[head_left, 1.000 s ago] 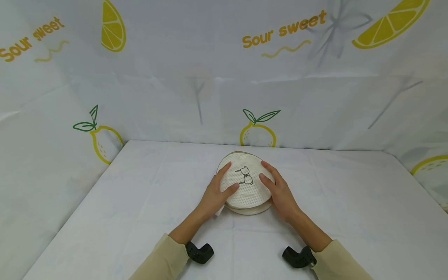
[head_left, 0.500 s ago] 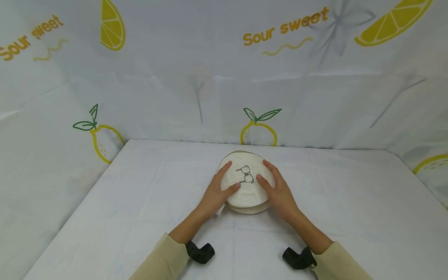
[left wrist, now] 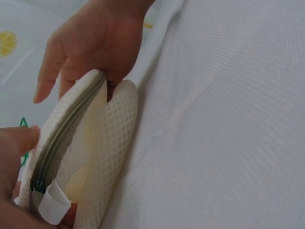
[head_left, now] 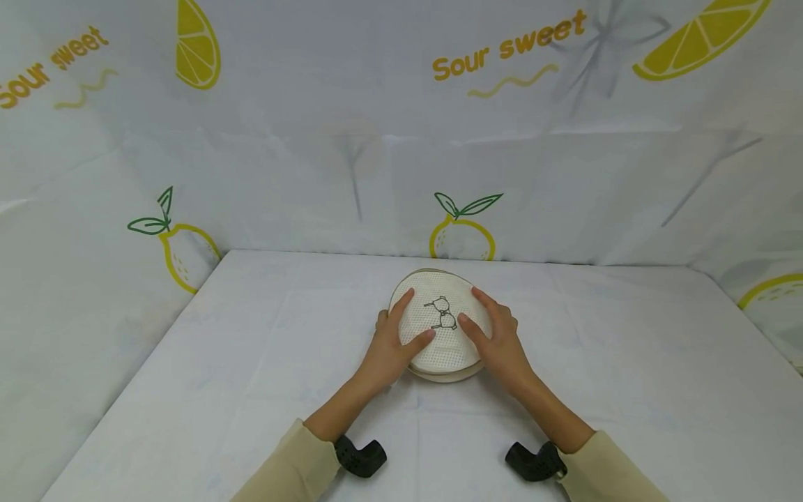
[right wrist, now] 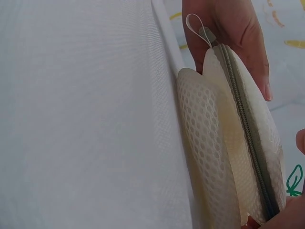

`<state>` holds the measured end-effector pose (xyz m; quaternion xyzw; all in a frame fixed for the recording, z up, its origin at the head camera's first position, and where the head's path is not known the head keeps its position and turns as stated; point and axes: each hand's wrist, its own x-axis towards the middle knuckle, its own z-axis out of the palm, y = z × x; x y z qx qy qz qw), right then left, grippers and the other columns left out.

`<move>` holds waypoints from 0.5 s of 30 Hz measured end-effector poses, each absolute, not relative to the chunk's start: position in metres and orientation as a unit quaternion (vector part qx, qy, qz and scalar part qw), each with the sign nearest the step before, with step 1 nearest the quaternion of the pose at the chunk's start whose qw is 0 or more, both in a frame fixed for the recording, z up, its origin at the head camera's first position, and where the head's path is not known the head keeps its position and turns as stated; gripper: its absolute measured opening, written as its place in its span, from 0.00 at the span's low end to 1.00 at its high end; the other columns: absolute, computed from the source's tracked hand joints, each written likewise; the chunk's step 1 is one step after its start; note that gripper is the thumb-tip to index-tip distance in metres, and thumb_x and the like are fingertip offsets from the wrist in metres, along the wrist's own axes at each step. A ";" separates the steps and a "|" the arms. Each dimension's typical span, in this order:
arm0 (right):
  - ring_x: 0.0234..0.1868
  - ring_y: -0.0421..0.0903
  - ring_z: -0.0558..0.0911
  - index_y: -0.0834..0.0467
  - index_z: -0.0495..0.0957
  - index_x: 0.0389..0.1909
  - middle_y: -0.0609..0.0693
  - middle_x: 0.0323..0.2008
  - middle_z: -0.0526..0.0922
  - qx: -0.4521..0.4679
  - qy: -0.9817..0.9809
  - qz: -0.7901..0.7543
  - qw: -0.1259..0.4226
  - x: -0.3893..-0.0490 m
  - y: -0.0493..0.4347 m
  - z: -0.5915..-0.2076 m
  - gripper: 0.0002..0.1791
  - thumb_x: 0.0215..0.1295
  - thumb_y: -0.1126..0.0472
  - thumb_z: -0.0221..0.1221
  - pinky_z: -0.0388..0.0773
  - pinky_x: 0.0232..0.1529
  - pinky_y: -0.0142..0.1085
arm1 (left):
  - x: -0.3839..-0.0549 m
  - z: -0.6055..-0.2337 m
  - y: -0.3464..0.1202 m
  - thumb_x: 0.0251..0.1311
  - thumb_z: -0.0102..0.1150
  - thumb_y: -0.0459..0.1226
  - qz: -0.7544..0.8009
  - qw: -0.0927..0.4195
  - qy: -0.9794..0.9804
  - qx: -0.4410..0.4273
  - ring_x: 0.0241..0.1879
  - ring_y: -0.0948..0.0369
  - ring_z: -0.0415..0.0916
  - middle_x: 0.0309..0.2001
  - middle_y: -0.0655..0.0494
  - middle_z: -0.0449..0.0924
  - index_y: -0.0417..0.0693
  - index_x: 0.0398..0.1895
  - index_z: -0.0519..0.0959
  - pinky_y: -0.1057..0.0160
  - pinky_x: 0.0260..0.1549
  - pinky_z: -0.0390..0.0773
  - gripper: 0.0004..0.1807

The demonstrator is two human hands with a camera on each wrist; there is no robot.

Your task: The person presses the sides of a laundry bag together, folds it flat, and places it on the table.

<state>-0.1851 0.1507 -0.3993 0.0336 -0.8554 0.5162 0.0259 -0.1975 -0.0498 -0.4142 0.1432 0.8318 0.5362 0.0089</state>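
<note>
A round cream mesh laundry bag [head_left: 439,354] with two stitched outline figures lies between my hands at mid-table. My left hand [head_left: 387,348] grips its left side, thumb and index finger over the top and the other fingers tucked under. On the opposite side my right hand [head_left: 504,346] holds it the same way. A greenish-grey zipper [left wrist: 59,140] runs along the side of the bag's upper part, its teeth together where seen. A white fabric tag [left wrist: 55,205] sticks out near my left hand. Under the zippered part a second mesh layer bulges apart, leaving a gap between.
A white cloth [head_left: 263,362] covers the table. Behind and beside it hangs a white sheet [head_left: 301,174] printed with lemons and lettering. Black wrist devices [head_left: 360,457] are worn on both forearms, below beige sleeves [head_left: 291,464].
My left hand shifts slightly right and further around the bag, hiding the white tag from the head view. My right thumb has slid inward over the top.
</note>
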 end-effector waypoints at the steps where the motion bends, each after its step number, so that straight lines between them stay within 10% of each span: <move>1: 0.65 0.57 0.51 0.53 0.54 0.73 0.61 0.68 0.54 0.035 -0.856 0.516 0.027 -0.185 0.151 -0.399 0.37 0.69 0.43 0.52 0.51 0.64 0.59 | -0.197 -0.414 -0.050 0.62 0.60 0.50 0.533 0.006 0.834 0.143 0.57 0.44 0.61 0.57 0.37 0.58 0.59 0.75 0.52 0.40 0.53 0.66 0.42; 15: 0.71 0.58 0.50 0.55 0.54 0.73 0.59 0.70 0.52 0.064 -0.859 0.507 0.039 -0.189 0.153 -0.406 0.36 0.70 0.45 0.51 0.45 0.67 0.57 | -0.198 -0.415 -0.052 0.62 0.60 0.51 0.508 -0.018 0.851 0.132 0.65 0.40 0.53 0.66 0.33 0.51 0.55 0.74 0.55 0.35 0.56 0.62 0.41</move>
